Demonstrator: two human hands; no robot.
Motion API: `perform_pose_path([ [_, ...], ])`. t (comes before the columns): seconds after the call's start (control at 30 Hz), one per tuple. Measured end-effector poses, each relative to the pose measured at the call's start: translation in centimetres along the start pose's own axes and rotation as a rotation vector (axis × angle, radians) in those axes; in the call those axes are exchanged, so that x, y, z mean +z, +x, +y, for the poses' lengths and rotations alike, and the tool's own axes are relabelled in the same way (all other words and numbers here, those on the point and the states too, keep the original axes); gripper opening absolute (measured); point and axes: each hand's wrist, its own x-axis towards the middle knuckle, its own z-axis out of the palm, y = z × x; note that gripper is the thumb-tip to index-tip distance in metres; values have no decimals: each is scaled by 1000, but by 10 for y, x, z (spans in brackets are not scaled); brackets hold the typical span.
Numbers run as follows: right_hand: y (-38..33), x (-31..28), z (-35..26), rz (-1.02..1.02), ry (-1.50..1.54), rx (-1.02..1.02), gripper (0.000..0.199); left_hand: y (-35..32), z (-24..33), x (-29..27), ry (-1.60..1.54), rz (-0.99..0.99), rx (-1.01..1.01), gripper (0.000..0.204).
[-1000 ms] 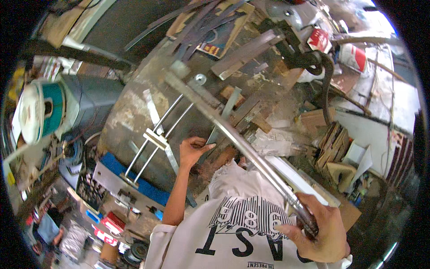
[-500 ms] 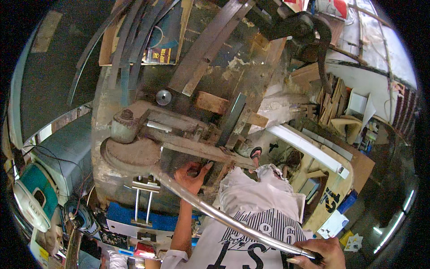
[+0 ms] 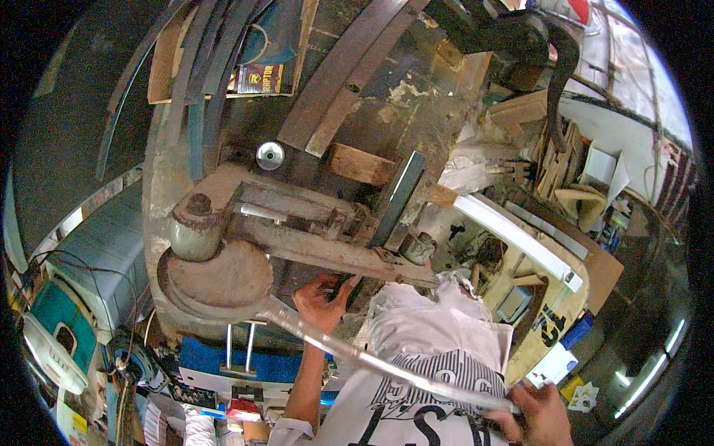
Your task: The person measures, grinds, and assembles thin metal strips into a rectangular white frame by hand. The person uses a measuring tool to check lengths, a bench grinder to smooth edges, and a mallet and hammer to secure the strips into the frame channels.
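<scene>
A rusty hand-lever machine (image 3: 312, 241) with a heavy round disc (image 3: 216, 275) lies across the bench. From the disc a shiny metal lever (image 3: 372, 364) runs down to the right, smeared by motion. My right hand (image 3: 543, 416) is closed around its end. A dark flat metal strip (image 3: 399, 197) crosses the machine's right part and comes out on the near side. There my left hand (image 3: 321, 303) has thumb and fingers curled at the strip's near end, partly in the machine's shadow.
A wooden block (image 3: 362, 165) and a small round metal piece (image 3: 270, 155) lie beyond the machine. Long bent strips (image 3: 212, 74) lean over a cardboard box at far left. A wide metal bar (image 3: 349, 70) lies at the back. A blue-grey casing (image 3: 100, 256) stands left.
The lever's gripped end and my right hand have swung slightly away from me. My left hand stays by the machine's near side, and the whole view has shifted a little.
</scene>
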Motion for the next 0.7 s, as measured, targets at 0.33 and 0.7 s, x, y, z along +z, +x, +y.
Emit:
perform_pose_path([
  [0.33,72,36,44,32,203,-55,38,-2,55,-2,333,110,309,14],
  [0.7,146,128,102,15,845,-228,29,-185,43,-124,171,366,-8,8],
])
